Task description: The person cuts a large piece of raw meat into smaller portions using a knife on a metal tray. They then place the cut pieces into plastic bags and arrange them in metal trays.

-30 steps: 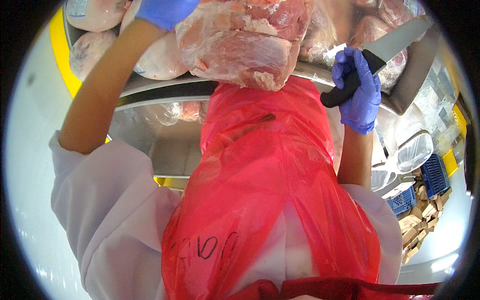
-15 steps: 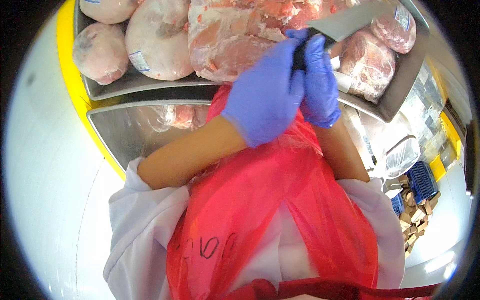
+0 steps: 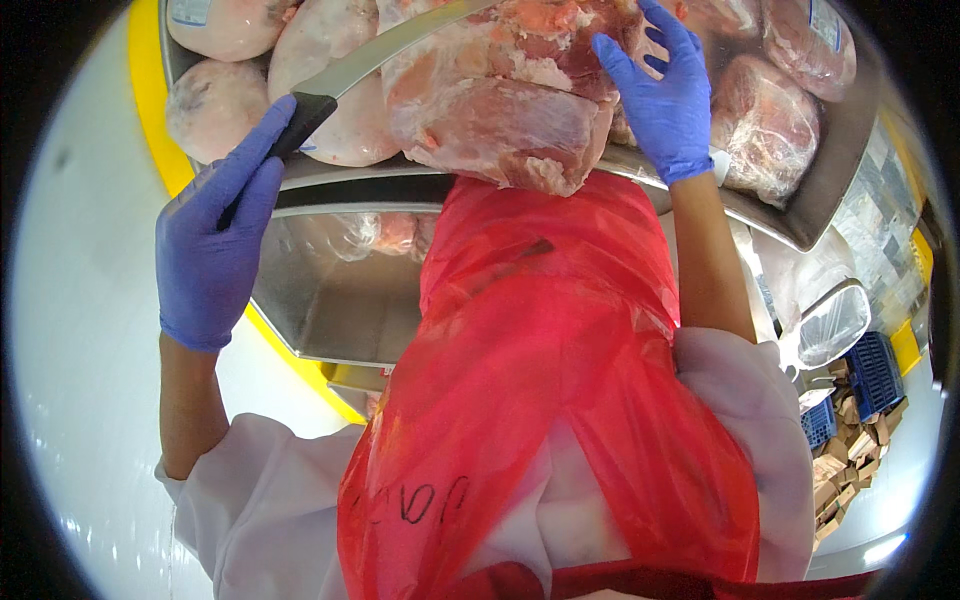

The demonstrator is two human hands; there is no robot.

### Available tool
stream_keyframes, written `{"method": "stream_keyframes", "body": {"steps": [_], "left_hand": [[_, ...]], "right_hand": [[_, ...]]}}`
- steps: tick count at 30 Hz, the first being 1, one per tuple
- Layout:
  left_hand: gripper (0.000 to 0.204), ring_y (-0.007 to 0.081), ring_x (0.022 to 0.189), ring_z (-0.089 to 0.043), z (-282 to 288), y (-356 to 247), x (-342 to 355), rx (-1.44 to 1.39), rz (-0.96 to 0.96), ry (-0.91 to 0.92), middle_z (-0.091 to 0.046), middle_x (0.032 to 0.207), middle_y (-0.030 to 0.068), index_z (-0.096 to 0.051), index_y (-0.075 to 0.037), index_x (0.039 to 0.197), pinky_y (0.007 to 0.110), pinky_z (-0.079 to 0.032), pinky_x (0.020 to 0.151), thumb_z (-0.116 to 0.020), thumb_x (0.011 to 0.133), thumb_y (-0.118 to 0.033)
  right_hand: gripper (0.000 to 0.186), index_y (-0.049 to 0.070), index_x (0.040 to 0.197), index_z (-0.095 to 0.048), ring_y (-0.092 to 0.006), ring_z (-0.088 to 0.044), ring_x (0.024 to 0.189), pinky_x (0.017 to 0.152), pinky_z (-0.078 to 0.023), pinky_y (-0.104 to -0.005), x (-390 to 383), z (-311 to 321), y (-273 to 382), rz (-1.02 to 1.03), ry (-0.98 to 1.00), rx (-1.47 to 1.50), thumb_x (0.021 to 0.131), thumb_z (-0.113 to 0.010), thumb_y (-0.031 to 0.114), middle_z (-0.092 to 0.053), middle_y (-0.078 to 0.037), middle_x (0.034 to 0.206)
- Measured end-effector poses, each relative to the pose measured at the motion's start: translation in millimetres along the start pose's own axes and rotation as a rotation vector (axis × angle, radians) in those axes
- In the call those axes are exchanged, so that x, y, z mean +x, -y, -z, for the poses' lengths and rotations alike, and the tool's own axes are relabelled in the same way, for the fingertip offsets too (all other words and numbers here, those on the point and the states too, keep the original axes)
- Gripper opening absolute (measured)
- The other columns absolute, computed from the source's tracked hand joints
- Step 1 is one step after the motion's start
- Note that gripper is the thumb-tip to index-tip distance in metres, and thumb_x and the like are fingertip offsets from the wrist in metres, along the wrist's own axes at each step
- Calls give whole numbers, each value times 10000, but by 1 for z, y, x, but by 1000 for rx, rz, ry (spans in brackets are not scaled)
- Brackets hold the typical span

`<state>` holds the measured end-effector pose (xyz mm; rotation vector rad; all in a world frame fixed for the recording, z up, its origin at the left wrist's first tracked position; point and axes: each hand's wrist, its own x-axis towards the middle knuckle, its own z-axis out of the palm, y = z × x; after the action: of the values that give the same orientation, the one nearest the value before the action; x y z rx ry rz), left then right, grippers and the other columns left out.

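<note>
My left hand (image 3: 208, 255) is closed round the black handle of a large knife (image 3: 385, 48). The long, slightly curved blade points up and to the right, over the meat. A big slab of raw pink meat (image 3: 500, 125) lies in the middle of the metal tray (image 3: 780, 222), its near end overhanging the front rim. At the slab's right side is my right hand (image 3: 672, 105), holding nothing, with its fingers apart and the tips toward the meat; whether they touch it I cannot tell. Both hands wear blue gloves.
Pale rounded wrapped pieces (image 3: 215, 110) lie left in the tray; wrapped meat (image 3: 765, 130) lies right. Below the tray is a metal bin (image 3: 350, 325) with a wrapped piece inside. Clear plastic bags (image 3: 835, 320), a blue crate (image 3: 873, 375) and cardboard scraps (image 3: 845, 470) are at right.
Both hands were together at the knife handle, blade pointing right. Now the left hand alone has the knife, moved left with its blade swung round, and the right hand has let go and opened.
</note>
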<state>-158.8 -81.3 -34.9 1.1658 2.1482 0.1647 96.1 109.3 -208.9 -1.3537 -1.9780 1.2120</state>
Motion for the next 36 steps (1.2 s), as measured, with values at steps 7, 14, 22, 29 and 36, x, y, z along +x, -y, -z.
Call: {"method": "stream_keyframes", "body": {"steps": [7, 14, 22, 29, 36], "left_hand": [[344, 82, 759, -510, 10, -7, 11, 0, 16, 8, -626, 845, 33, -634, -89, 1280, 231, -460, 734, -618, 937, -70], [347, 80, 767, -498, 29, -17, 9, 135, 50, 57, -620, 854, 38, -625, -83, 1291, 228, -451, 728, -612, 945, -80], [357, 120, 1067, -530, 34, -40, 19, 162, 123, 173, -620, 1187, 82, -564, -53, 1340, 277, -411, 957, -528, 988, -98], [364, 134, 1133, -553, 31, -78, 22, 246, 93, 183, -612, 1242, 95, -551, -51, 1352, 294, -414, 997, -519, 994, -105], [375, 261, 768, -666, -32, -79, 17, 238, 61, -8, -673, 880, 161, -623, -219, 1299, 342, -515, 715, -625, 929, -163]], "right_hand": [[648, -19, 1323, -502, -271, -520, 1173, 1008, -422, -357, 5, -8, -20, 156, 19, -107, 776, -793, 169, -527, -168, 1248], [741, -12, 1426, -401, -250, -501, 1205, 1035, -408, -345, 9, -8, -22, -90, 135, 173, 815, -770, 186, -511, -171, 1297], [581, -29, 1447, -362, -250, -505, 1223, 1039, -407, -350, 15, -10, -26, -102, 119, 100, 968, -563, 231, -517, -185, 1329], [549, -61, 1457, -304, -327, -407, 1341, 1123, -307, -377, 24, -44, -63, 158, -58, 149, 1023, -414, 257, -418, -232, 1446], [548, -66, 1465, -271, -353, -338, 1379, 1151, -253, -386, 18, -59, -53, 101, -134, 97, 1025, -361, 248, -352, -254, 1477]]}}
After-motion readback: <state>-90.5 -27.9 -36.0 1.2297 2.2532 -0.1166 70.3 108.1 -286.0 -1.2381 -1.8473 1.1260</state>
